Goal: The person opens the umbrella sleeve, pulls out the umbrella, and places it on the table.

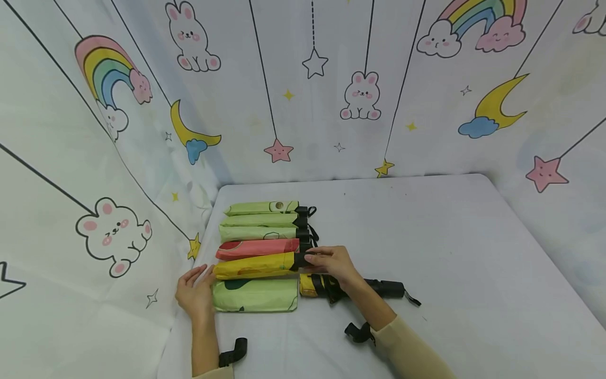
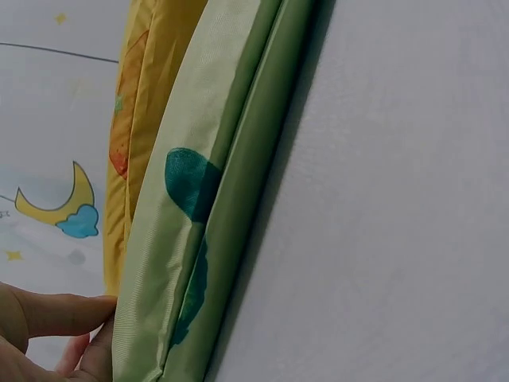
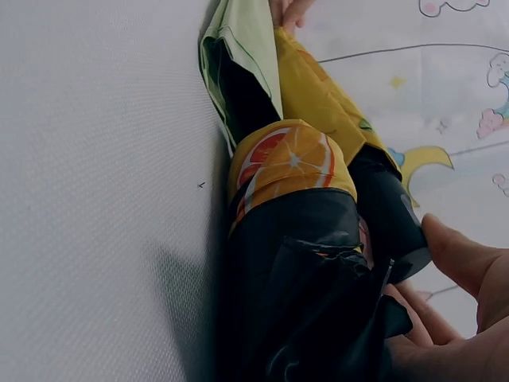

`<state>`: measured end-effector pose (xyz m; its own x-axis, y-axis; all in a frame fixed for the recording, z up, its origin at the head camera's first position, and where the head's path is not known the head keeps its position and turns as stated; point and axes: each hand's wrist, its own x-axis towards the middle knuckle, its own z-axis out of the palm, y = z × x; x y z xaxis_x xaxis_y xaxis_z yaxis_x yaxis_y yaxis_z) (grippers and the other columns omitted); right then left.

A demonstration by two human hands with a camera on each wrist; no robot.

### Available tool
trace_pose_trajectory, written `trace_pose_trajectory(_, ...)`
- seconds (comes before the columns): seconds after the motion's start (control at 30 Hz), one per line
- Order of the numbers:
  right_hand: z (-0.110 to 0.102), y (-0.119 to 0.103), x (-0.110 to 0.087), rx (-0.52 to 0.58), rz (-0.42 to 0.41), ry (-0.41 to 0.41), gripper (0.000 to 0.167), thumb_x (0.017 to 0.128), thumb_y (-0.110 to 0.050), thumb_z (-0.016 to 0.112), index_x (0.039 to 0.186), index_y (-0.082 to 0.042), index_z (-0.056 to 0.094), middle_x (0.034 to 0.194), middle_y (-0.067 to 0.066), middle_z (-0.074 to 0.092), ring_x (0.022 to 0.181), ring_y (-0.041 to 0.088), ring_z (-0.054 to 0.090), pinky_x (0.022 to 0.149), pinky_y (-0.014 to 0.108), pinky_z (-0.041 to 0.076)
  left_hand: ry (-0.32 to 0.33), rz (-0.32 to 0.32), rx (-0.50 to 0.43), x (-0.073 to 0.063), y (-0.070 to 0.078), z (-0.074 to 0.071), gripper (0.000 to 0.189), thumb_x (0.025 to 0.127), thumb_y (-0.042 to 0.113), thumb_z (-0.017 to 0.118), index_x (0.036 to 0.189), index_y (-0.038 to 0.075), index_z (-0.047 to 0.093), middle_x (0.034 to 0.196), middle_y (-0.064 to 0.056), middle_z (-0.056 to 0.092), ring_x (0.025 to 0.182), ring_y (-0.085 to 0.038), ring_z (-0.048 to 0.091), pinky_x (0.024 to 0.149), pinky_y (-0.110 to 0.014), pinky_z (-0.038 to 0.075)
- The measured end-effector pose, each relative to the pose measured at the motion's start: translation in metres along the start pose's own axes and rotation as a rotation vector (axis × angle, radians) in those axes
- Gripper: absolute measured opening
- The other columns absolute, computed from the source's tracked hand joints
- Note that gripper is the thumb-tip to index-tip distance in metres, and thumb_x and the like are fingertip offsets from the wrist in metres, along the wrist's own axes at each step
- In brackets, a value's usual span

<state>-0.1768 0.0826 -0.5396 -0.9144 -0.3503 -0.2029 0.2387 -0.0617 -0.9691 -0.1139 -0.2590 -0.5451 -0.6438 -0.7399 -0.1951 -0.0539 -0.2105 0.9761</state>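
A folded umbrella in a yellow sleeve [image 1: 255, 267] lies lengthwise between both hands. My left hand [image 1: 196, 292] pinches its left end, though the fingertips are partly hidden in the left wrist view. With thumb and fingers, my right hand [image 1: 333, 264] holds the black handle [image 3: 390, 215] at its right end. Nearer the front is a flat light green sleeve [image 1: 255, 296] with dark green patches; its right end gapes dark in the right wrist view. Beyond that end lies another umbrella, its yellow cloth [image 3: 294, 159] printed with orange slices, its black handle [image 1: 385, 288] pointing right.
Behind the yellow umbrella, a red sleeved umbrella [image 1: 260, 249] and several light green ones [image 1: 260, 220] lie in a row, handles to the right. The white table [image 1: 426, 226] meets patterned curtains [image 1: 312, 126] at back and sides.
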Motion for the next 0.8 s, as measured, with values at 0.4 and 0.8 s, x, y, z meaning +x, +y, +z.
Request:
trace_pose_trajectory(0.4, -0.013, -0.007, -0.009, 0.010, 0.001, 0.053, 0.045, 0.095, -0.022, 0.079, 0.130, 0.006, 0.069, 0.107, 0.021, 0.077, 0.094, 0.037, 0.077, 0.087, 0.044, 0.062, 0.020, -0.026, -0.055, 0.000, 0.002, 0.001, 0.044, 0.085, -0.022, 0.071, 0.122, -0.004, 0.055, 0.129, -0.025, 0.063, 0.090, -0.014, 0.078, 0.085, -0.025, 0.060)
trace_pose_trajectory(0.8, -0.026, -0.009, -0.017, 0.027, 0.000, 0.102, 0.041, 0.094, -0.021, 0.081, 0.125, 0.004, 0.072, 0.115, 0.022, 0.074, 0.099, 0.038, 0.076, 0.088, 0.045, 0.062, 0.033, -0.029, -0.060, 0.001, 0.003, 0.001, 0.045, 0.085, -0.021, 0.072, 0.123, -0.004, 0.055, 0.127, -0.024, 0.064, 0.090, -0.013, 0.078, 0.084, -0.024, 0.060)
